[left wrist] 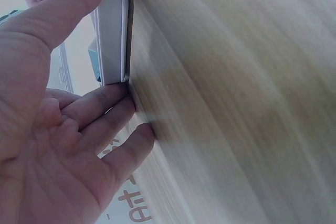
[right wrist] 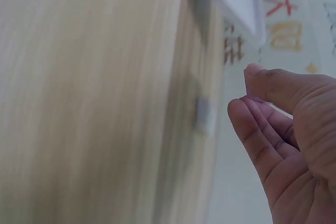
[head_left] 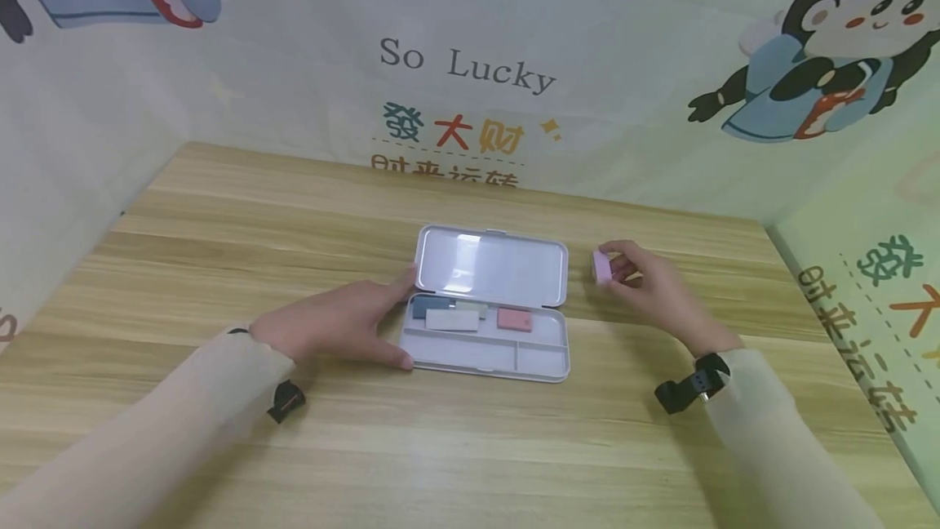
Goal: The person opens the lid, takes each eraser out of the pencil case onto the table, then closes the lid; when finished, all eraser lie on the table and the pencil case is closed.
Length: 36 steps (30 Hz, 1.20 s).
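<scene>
Steadying the case point(head_left: 455, 352) seems to be your left hand's point(head_left: 334, 323) job in the head view, its thumb and fingers spread along the left end; your right hand point(head_left: 654, 288) pinches a lilac block point(head_left: 602, 268) just right of the opened lid point(head_left: 507, 268). A blue block point(head_left: 431, 308), white block point(head_left: 451, 320), pale green block point(head_left: 471, 308) and pink block point(head_left: 514, 319) lie in the rear compartment point(head_left: 548, 331).

In the left wrist view, your thumb and fingertips touch the case's end, well spread.

In the right wrist view, your pinch hides most of the lilac block; a small blurred object point(right wrist: 205, 116) beyond cannot be made out. You look mid-transfer, loading or unloading unclear; if loading, the next move likely calls for carrying it left and lowering it in.
</scene>
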Each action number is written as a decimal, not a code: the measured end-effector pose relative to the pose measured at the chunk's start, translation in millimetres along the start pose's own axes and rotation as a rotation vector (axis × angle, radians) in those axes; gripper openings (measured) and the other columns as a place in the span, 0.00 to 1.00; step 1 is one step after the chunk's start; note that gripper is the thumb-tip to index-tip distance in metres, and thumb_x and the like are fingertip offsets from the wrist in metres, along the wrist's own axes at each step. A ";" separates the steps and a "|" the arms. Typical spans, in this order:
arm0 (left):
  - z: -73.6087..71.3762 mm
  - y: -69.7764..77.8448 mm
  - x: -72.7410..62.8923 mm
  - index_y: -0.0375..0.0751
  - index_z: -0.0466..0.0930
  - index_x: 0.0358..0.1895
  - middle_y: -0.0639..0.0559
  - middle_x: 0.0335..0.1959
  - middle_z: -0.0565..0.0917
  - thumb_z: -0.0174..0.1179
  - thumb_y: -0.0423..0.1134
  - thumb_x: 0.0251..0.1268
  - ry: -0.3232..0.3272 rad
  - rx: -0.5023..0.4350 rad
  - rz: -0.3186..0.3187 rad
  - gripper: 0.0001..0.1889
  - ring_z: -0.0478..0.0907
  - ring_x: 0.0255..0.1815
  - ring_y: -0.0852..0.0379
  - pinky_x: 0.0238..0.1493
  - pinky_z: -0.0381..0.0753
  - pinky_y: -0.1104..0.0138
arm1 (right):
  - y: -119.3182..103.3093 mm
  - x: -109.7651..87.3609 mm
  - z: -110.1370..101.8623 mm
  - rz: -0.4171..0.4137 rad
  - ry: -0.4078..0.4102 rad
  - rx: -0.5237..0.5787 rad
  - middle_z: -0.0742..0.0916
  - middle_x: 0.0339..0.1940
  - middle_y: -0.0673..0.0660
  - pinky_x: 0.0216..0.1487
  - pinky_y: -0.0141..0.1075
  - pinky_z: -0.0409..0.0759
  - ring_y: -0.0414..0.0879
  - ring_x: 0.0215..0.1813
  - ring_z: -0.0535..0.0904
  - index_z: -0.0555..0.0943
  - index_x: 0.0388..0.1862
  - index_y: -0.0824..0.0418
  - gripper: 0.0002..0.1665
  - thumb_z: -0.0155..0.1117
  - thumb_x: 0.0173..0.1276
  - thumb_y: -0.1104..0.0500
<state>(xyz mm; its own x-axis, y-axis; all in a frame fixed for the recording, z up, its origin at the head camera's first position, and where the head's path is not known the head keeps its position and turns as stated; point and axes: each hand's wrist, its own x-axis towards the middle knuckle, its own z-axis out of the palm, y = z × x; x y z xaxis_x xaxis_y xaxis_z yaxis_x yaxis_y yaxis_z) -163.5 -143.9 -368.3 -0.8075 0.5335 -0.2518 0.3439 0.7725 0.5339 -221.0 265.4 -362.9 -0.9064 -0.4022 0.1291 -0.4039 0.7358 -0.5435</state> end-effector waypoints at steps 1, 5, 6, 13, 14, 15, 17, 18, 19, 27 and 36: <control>-0.3 0.3 -0.3 0.35 0.43 0.86 0.37 0.82 0.65 0.76 0.58 0.58 -0.002 -0.005 -0.001 0.64 0.66 0.82 0.40 0.83 0.64 0.46 | 4.8 -0.6 -1.2 0.013 0.005 -0.007 0.89 0.48 0.72 0.51 0.49 0.89 0.63 0.50 0.87 0.75 0.66 0.72 0.26 0.68 0.70 0.70; -1.2 1.8 -0.8 0.36 0.42 0.86 0.39 0.84 0.62 0.77 0.58 0.58 -0.005 -0.013 -0.003 0.64 0.64 0.83 0.41 0.84 0.63 0.47 | 22.5 -3.2 -5.9 0.037 0.022 -0.026 0.89 0.48 0.75 0.50 0.49 0.88 0.66 0.49 0.87 0.75 0.65 0.74 0.26 0.68 0.70 0.70; -1.4 2.2 -1.0 0.36 0.42 0.86 0.39 0.84 0.62 0.77 0.58 0.57 -0.007 -0.015 -0.003 0.64 0.64 0.83 0.41 0.84 0.62 0.47 | 26.0 -4.1 -7.2 0.047 0.024 -0.031 0.89 0.48 0.75 0.50 0.50 0.88 0.66 0.50 0.87 0.75 0.65 0.74 0.26 0.68 0.70 0.70; -0.7 1.3 -1.7 0.36 0.42 0.86 0.40 0.84 0.63 0.76 0.58 0.58 -0.013 -0.024 -0.004 0.64 0.64 0.83 0.41 0.84 0.63 0.46 | 44.2 -7.8 -15.2 0.115 0.000 -0.066 0.87 0.52 0.78 0.52 0.58 0.87 0.70 0.52 0.86 0.74 0.67 0.75 0.27 0.67 0.73 0.67; -0.3 1.2 -1.3 0.36 0.42 0.86 0.40 0.84 0.63 0.77 0.58 0.58 -0.014 -0.027 -0.002 0.64 0.64 0.83 0.41 0.84 0.63 0.46 | 46.3 -8.5 -16.2 0.123 -0.004 -0.066 0.87 0.52 0.79 0.52 0.59 0.87 0.71 0.52 0.86 0.73 0.68 0.75 0.27 0.66 0.73 0.67; -0.5 1.2 -1.6 0.36 0.42 0.86 0.40 0.84 0.63 0.77 0.58 0.58 -0.011 -0.028 -0.001 0.64 0.64 0.83 0.41 0.84 0.63 0.46 | 47.5 -8.5 -16.5 0.128 -0.008 -0.066 0.87 0.52 0.79 0.53 0.60 0.87 0.71 0.52 0.86 0.73 0.68 0.76 0.27 0.66 0.73 0.67; -0.6 1.2 -2.1 0.36 0.42 0.86 0.40 0.84 0.62 0.77 0.58 0.58 -0.011 -0.032 0.001 0.64 0.64 0.83 0.41 0.84 0.63 0.47 | 49.9 -8.7 -16.9 0.139 -0.016 -0.065 0.86 0.53 0.80 0.54 0.60 0.87 0.71 0.52 0.86 0.73 0.68 0.76 0.28 0.66 0.73 0.67; -0.6 1.0 -2.3 0.37 0.42 0.86 0.40 0.84 0.62 0.76 0.58 0.58 -0.010 -0.035 0.003 0.64 0.64 0.83 0.41 0.84 0.63 0.47 | 50.9 -8.8 -17.1 0.146 -0.020 -0.064 0.86 0.53 0.80 0.54 0.60 0.87 0.72 0.53 0.86 0.73 0.68 0.77 0.28 0.66 0.73 0.67; -0.8 0.9 -2.6 0.37 0.42 0.86 0.40 0.84 0.62 0.76 0.58 0.58 -0.011 -0.036 0.003 0.64 0.64 0.83 0.42 0.84 0.63 0.47 | 52.1 -8.6 -17.1 0.150 -0.025 -0.067 0.86 0.53 0.80 0.54 0.60 0.87 0.72 0.53 0.86 0.72 0.68 0.77 0.28 0.66 0.73 0.67; -0.5 -0.8 -5.2 0.38 0.41 0.86 0.40 0.84 0.63 0.77 0.57 0.57 -0.009 -0.044 -0.019 0.64 0.64 0.83 0.42 0.84 0.63 0.47 | 59.7 -6.3 -19.5 0.171 -0.052 -0.096 0.85 0.55 0.79 0.54 0.61 0.86 0.71 0.54 0.85 0.73 0.69 0.76 0.29 0.66 0.74 0.65; 0.1 -3.3 -3.8 0.38 0.39 0.86 0.41 0.83 0.64 0.78 0.54 0.57 -0.006 -0.057 0.004 0.65 0.67 0.81 0.47 0.84 0.63 0.49 | 65.8 -7.9 -21.1 0.184 -0.069 -0.101 0.84 0.56 0.78 0.54 0.59 0.85 0.71 0.55 0.84 0.74 0.68 0.78 0.29 0.66 0.76 0.62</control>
<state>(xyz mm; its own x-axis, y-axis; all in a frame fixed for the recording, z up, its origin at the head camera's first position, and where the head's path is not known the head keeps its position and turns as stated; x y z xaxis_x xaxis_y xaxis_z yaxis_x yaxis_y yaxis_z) -161.5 -148.4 -369.2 -0.8032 0.5385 -0.2548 0.3189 0.7499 0.5796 -243.1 328.5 -382.1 -0.9567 -0.2900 -0.0230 -0.2463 0.8494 -0.4668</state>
